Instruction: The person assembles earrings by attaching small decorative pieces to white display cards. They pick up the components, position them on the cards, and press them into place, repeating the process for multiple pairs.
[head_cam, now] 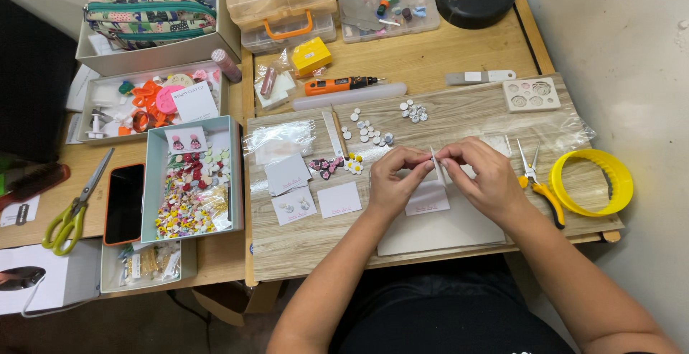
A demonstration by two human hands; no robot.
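Note:
My left hand (393,180) and my right hand (486,176) meet above the wooden board (301,236), fingertips pinched together on a small white card (435,166) held upright between them. Directly below lies another small white card (428,200) on a larger white sheet (445,228). Blank and earring-bearing cards (294,205) lie left of my hands, with small daisy and dark flower pieces (337,165) beside them. Round white clay pieces (369,131) are scattered further back.
Yellow-handled pliers (540,184) and a yellow ring cutter (592,182) sit to the right. A box of tiny charms (192,185), a phone (124,202) and green scissors (72,210) lie on the left. Storage boxes (283,2), an orange rotary tool (337,84) and a mould (531,94) stand behind.

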